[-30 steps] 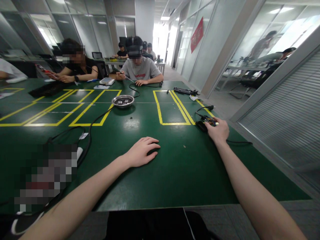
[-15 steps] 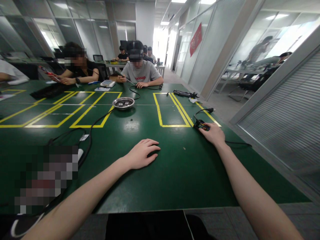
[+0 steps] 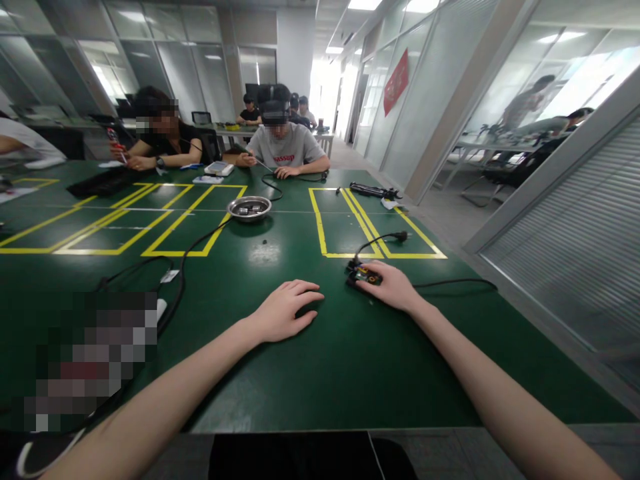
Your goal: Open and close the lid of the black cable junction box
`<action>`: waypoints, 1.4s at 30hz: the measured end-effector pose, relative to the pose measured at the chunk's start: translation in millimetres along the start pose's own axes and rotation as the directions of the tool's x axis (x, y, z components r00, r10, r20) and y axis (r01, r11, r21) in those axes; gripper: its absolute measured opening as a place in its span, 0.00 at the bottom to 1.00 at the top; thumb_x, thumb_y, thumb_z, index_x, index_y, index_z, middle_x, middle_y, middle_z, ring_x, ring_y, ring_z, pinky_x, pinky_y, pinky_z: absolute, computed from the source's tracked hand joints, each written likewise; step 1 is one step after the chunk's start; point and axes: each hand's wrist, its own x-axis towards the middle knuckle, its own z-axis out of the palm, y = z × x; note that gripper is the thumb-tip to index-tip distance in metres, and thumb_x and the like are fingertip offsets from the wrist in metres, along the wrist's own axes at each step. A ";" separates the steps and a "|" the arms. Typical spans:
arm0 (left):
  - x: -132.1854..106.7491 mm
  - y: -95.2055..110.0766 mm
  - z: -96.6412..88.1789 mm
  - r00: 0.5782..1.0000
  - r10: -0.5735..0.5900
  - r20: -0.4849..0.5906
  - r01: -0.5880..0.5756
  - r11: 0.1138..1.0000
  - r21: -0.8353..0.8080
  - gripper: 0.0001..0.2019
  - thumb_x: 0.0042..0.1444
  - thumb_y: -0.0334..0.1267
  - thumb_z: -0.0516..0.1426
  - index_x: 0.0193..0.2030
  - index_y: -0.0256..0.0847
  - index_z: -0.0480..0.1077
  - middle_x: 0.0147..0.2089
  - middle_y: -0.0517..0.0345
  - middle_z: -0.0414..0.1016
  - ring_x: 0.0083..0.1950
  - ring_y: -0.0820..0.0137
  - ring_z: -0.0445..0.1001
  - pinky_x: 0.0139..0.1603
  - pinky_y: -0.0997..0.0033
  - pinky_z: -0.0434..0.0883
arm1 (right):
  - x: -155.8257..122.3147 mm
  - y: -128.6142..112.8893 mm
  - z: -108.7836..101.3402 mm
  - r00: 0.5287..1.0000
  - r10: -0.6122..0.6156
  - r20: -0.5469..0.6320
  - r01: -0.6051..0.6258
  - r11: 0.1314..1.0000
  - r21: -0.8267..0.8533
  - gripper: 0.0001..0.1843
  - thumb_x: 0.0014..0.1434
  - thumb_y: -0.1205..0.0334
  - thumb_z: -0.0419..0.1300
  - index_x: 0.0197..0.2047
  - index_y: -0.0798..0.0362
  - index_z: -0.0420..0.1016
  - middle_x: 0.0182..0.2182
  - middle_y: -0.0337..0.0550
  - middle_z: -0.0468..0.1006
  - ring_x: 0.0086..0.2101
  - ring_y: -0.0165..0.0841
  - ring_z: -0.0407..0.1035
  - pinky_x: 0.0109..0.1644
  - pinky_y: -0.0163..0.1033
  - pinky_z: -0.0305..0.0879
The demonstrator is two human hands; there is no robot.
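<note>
My right hand (image 3: pixel 393 287) lies over a small black electronic module (image 3: pixel 361 274) with coloured parts and a trailing black cable (image 3: pixel 450 283), fingers closed on it, on the green table (image 3: pixel 350 347). A second lead from the module ends in a black plug (image 3: pixel 400 235) on the yellow tape lines. My left hand (image 3: pixel 285 308) rests flat on the table just left of the module, fingers stretched out and holding nothing.
A metal bowl (image 3: pixel 249 207) with small parts stands mid-table. Black cables (image 3: pixel 175 267) run along the left side. A black tool (image 3: pixel 371 191) lies far right. Two people (image 3: pixel 283 143) sit working at the far edge. Yellow tape rectangles (image 3: pixel 345 223) mark the surface.
My right hand has dragged the module with its cable from the table's right side leftward and nearer to me, close to my left hand. My left hand has stayed put.
</note>
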 end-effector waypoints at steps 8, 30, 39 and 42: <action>-0.6 5.7 -12.4 0.988 0.152 0.000 -0.152 0.987 -0.056 0.19 0.54 0.55 0.65 0.32 0.42 0.68 0.35 0.55 0.74 0.39 0.64 0.73 0.42 0.64 0.70 | -32.3 -102.3 22.4 0.776 -0.584 0.238 0.474 0.789 0.390 0.18 0.57 0.54 0.70 0.49 0.49 0.81 0.48 0.44 0.82 0.43 0.38 0.79 0.45 0.38 0.73; -0.3 6.2 -16.9 0.996 -0.004 0.091 -0.011 0.987 0.163 0.35 0.47 0.68 0.66 0.49 0.40 0.75 0.52 0.47 0.79 0.51 0.54 0.76 0.51 0.56 0.71 | -13.8 -59.9 3.3 0.926 -0.336 0.171 0.250 0.887 0.388 0.18 0.54 0.47 0.72 0.40 0.52 0.79 0.28 0.38 0.79 0.25 0.28 0.68 0.29 0.32 0.61; -4.1 3.2 -9.9 0.997 -0.043 0.057 0.031 0.981 0.190 0.36 0.52 0.61 0.65 0.62 0.42 0.72 0.65 0.42 0.73 0.63 0.49 0.72 0.63 0.48 0.69 | -22.5 -72.4 11.5 0.926 -0.311 0.216 0.167 0.848 0.503 0.10 0.56 0.62 0.66 0.42 0.52 0.74 0.25 0.33 0.72 0.25 0.27 0.66 0.29 0.31 0.65; -4.4 5.1 -8.7 0.999 -0.026 0.048 0.017 0.987 0.162 0.35 0.52 0.62 0.66 0.61 0.43 0.73 0.68 0.42 0.70 0.65 0.47 0.70 0.64 0.46 0.68 | -21.5 -71.2 13.6 0.924 -0.317 0.214 0.189 0.866 0.463 0.11 0.57 0.58 0.67 0.43 0.52 0.77 0.27 0.35 0.75 0.26 0.29 0.68 0.30 0.32 0.65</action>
